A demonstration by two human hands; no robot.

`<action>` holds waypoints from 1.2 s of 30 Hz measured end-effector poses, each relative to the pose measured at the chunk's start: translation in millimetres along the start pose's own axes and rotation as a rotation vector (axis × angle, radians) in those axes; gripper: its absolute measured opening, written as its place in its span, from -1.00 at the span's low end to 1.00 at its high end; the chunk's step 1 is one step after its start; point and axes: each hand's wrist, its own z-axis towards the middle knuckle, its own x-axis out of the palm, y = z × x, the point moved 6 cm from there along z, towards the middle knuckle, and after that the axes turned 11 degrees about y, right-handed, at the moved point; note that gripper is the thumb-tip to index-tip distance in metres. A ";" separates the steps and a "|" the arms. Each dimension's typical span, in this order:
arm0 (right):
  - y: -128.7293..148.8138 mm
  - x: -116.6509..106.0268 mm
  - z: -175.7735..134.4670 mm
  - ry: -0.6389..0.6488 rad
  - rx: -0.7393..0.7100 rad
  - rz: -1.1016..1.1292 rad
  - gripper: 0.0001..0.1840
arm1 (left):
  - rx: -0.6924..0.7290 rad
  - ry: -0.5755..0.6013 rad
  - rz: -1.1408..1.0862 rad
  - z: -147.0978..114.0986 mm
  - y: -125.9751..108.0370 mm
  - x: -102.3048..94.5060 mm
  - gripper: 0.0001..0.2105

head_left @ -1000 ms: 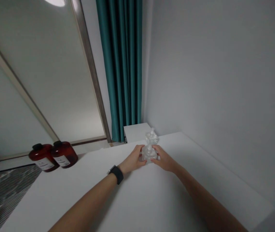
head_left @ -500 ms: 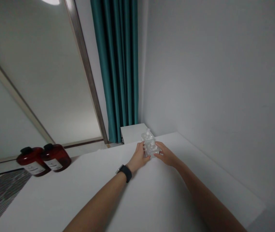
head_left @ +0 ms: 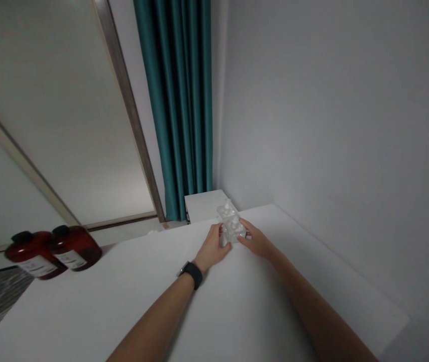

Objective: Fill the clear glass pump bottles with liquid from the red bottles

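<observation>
Near the far edge of the white table, a clear plastic container (head_left: 231,223) with knobbly raised shapes and a small pump-like nozzle at its far end sits between my hands. Its exact kind is hard to make out. My left hand (head_left: 214,247), with a dark watch on the wrist, curls its fingers and thumb around the left side. From the right, my right hand (head_left: 254,240) grips the near right corner with thumb and fingers. Some fingertips are hidden behind the clear plastic.
Two dark red bottles (head_left: 81,249) with black caps and white labels stand at the left edge of the white table (head_left: 131,291). Beyond the far edge is a white cabinet (head_left: 203,203). A green curtain (head_left: 180,110) hangs behind it, and a grey wall (head_left: 331,125) borders the right.
The whole view has shifted slightly, with the bottles and hands sitting further left in the picture. Both hands stay at the clear container, with small finger shifts.
</observation>
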 end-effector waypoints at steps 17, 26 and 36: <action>0.5 9.7 6.0 -0.008 0.069 0.047 -0.10 | 0.001 0.025 -0.025 0.3 0.8 0.5 -0.38; -2.6 11.1 6.4 -0.046 0.069 0.043 -0.06 | -0.016 0.030 0.035 1.3 5.8 3.5 -0.38; -6.2 12.8 6.0 -0.048 0.082 0.055 -0.04 | -0.009 0.002 -0.007 1.8 6.0 1.1 -0.41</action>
